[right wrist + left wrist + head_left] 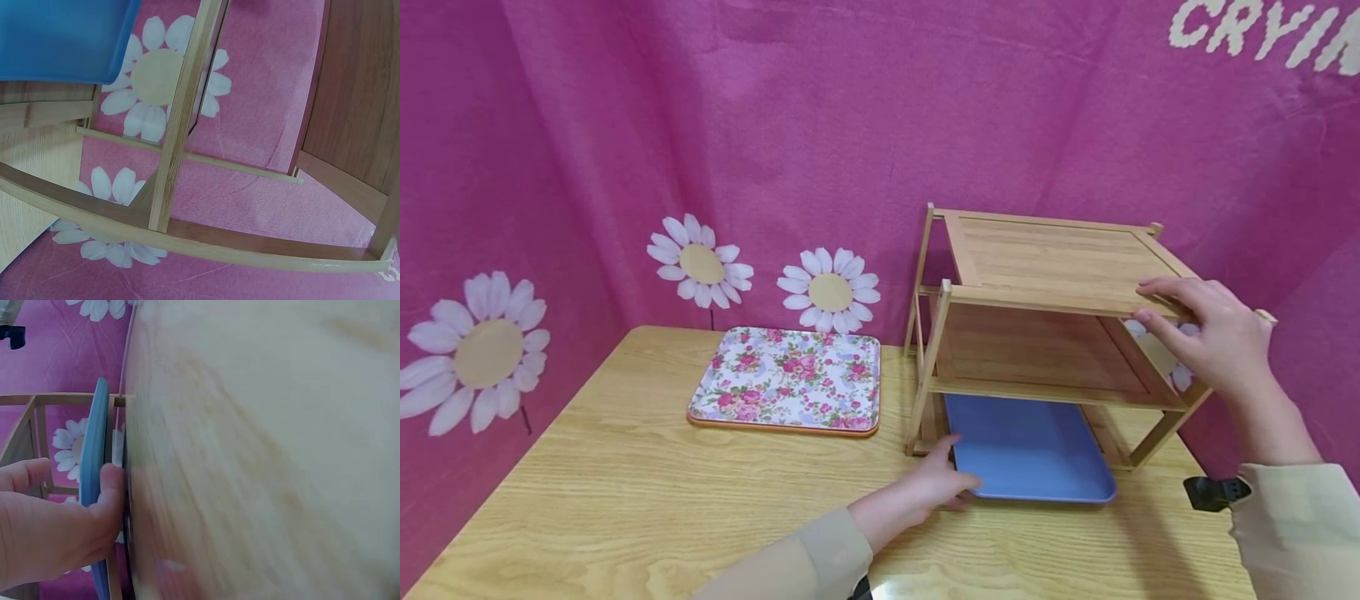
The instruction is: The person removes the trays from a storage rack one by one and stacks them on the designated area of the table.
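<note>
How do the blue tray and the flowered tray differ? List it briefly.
The blue tray is plain; the flowered tray has a rose print and an orange edge. The blue tray lies partly under the wooden rack, the flowered tray in the open on the table. The left hand touches the blue tray; nothing touches the flowered tray. Both are rectangular and lie flat.

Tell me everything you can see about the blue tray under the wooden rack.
The flat rectangular blue tray looks like smooth plastic, with rounded corners and a low raised rim. It lies level on the light wooden table, its far part beneath the lowest shelf of the two-shelf wooden rack and its near edge sticking out in front. The left hand holds its near left corner, the thumb against the edge. Nothing lies on its visible part.
</note>
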Action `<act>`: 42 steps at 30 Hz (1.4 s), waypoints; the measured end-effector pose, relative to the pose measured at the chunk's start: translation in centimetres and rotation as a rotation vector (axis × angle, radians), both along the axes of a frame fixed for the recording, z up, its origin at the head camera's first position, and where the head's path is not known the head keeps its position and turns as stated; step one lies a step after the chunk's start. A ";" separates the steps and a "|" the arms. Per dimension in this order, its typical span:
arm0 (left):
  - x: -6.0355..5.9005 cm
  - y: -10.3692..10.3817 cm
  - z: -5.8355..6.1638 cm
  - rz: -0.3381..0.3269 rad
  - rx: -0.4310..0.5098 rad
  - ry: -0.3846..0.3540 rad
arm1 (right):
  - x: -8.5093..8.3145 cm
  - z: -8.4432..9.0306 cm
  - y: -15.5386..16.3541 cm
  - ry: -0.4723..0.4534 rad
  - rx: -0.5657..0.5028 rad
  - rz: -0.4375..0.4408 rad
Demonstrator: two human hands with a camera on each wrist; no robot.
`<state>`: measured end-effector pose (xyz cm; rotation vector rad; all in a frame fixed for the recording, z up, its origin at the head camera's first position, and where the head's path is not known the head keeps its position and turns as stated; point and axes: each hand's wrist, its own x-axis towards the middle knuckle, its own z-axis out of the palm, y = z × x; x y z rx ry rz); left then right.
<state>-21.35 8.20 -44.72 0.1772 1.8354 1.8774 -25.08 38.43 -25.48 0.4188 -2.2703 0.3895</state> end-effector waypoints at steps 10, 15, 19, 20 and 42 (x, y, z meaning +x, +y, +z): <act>-0.2 1.2 -0.8 0.040 0.126 -0.059 | -0.1 -0.2 0.2 -0.006 -0.005 -0.001; 0.1 1.1 -0.7 0.060 0.138 -0.060 | -0.2 -0.2 0.2 0.002 -0.003 0.004; 0.4 0.8 -0.5 0.069 0.124 -0.038 | -0.1 -0.1 0.1 -0.002 -0.005 0.005; 0.5 0.6 -0.4 0.069 0.117 -0.037 | -0.1 -0.1 0.1 -0.002 -0.005 0.003; 2.3 -1.7 0.4 0.071 0.030 -0.011 | -0.2 -0.1 0.1 0.003 -0.004 0.008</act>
